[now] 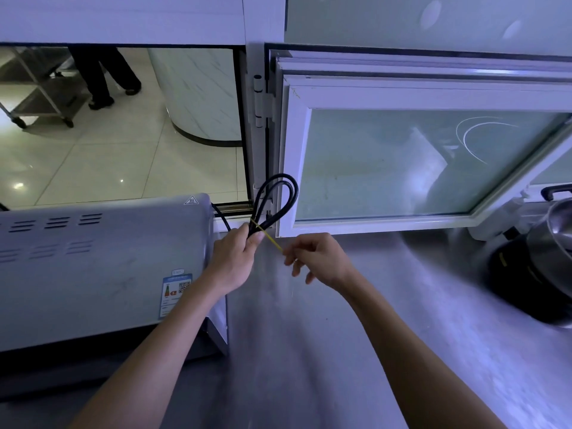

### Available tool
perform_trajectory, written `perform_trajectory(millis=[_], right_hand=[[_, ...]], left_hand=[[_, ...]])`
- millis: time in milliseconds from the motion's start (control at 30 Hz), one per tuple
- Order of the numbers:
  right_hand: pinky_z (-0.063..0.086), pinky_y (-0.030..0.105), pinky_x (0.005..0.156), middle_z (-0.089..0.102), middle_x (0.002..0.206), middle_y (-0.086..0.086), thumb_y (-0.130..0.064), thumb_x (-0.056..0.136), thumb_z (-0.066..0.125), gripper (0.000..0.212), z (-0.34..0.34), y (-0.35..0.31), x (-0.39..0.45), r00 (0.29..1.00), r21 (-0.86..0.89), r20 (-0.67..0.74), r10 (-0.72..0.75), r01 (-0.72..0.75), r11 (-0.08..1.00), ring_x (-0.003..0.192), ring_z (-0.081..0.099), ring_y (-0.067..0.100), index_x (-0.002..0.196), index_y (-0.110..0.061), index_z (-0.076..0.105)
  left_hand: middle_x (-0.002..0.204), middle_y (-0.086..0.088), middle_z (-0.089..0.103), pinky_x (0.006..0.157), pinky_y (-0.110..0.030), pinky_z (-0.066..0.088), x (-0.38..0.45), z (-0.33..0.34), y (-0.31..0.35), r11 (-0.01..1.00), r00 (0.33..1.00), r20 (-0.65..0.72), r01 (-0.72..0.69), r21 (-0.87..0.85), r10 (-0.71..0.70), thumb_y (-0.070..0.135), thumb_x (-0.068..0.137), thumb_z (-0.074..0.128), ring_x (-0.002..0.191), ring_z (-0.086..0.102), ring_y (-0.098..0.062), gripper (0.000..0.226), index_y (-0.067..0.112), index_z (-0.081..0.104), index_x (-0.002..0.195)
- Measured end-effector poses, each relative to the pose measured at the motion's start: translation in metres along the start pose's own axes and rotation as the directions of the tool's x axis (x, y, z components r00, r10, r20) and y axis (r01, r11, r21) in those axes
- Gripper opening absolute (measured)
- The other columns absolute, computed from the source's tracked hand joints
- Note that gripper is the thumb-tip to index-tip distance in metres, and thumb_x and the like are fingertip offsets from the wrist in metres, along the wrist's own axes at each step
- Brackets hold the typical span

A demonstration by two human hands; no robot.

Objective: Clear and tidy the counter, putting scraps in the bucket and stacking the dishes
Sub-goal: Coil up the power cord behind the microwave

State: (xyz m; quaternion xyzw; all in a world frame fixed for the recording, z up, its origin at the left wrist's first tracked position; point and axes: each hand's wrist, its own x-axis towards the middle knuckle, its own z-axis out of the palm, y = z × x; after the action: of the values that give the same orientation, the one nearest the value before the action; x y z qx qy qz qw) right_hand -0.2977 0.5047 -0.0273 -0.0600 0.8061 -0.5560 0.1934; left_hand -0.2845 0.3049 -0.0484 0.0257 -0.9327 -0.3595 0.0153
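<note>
My left hand (235,255) grips a folded bundle of black power cable (277,198), whose loops stand up above my fist in front of the window frame. A thin yellow rubber band (268,236) is wrapped around the bundle and stretches to the right, pinched between the thumb and forefinger of my right hand (318,258). The cable runs back to the rear of a grey metal appliance (102,267) on the left of the steel counter (309,351). No bucket or scraps are in view.
A steel pot (554,236) sits on a black induction cooker (526,283) at the right edge. A white-framed window (418,162) stands behind the counter. Through the serving hatch on the left I see a tiled floor, a metal trolley (40,97) and a person's legs (102,78).
</note>
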Motion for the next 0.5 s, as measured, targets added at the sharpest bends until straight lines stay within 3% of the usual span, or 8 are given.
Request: perform_trajectory(millis=[200, 333, 400, 500], right_hand=[[0.052, 0.027, 0.043, 0.075, 0.079, -0.004, -0.005, 0.088, 0.065, 0.020, -0.017, 0.012, -0.007, 0.989, -0.222, 0.151, 0.007, 0.027, 0.975, 0.068, 0.074, 0.015, 0.091, -0.020, 0.079], [0.051, 0.028, 0.042, 0.078, 0.094, -0.006, -0.018, 0.085, 0.073, 0.020, -0.021, 0.011, -0.014, 0.970, -0.270, 0.244, 0.016, 0.052, 0.962, 0.071, 0.074, 0.019, 0.094, -0.035, 0.077], [0.054, 0.031, 0.045, 0.078, 0.092, -0.004, -0.020, 0.086, 0.074, 0.020, -0.019, 0.011, -0.018, 0.965, -0.254, 0.261, 0.010, 0.058, 0.966, 0.072, 0.074, 0.022, 0.101, -0.032, 0.078], [0.052, 0.028, 0.044, 0.078, 0.092, -0.003, -0.024, 0.082, 0.080, 0.033, -0.013, 0.010, -0.027, 0.952, -0.080, 0.306, -0.031, 0.058, 0.995, 0.071, 0.075, 0.023, 0.115, -0.029, 0.074]], left_hand=[[0.072, -0.006, 0.046, 0.068, -0.039, 0.030, 0.000, 0.004, -0.002, 1.000, 1.000, 0.029, -0.002, -0.030, 0.003, 0.039, 0.105, 0.036, 0.073, 0.044, -0.030, 0.037, 0.009, 0.039, 0.083], [0.071, 0.000, 0.047, 0.069, -0.039, 0.030, 0.000, 0.004, -0.003, 1.000, 0.999, 0.044, 0.006, -0.017, -0.005, 0.040, 0.105, 0.036, 0.072, 0.046, -0.026, 0.035, 0.018, 0.037, 0.077], [0.070, 0.001, 0.047, 0.068, -0.039, 0.030, 0.000, 0.004, -0.003, 1.000, 0.999, 0.052, 0.014, -0.023, -0.013, 0.043, 0.104, 0.036, 0.070, 0.046, -0.024, 0.038, 0.018, 0.037, 0.076], [0.065, 0.003, 0.043, 0.063, -0.039, 0.028, -0.001, 0.003, -0.002, 0.997, 0.998, 0.046, 0.036, -0.061, -0.033, 0.047, 0.103, 0.037, 0.064, 0.042, -0.020, 0.040, 0.020, 0.034, 0.073]])
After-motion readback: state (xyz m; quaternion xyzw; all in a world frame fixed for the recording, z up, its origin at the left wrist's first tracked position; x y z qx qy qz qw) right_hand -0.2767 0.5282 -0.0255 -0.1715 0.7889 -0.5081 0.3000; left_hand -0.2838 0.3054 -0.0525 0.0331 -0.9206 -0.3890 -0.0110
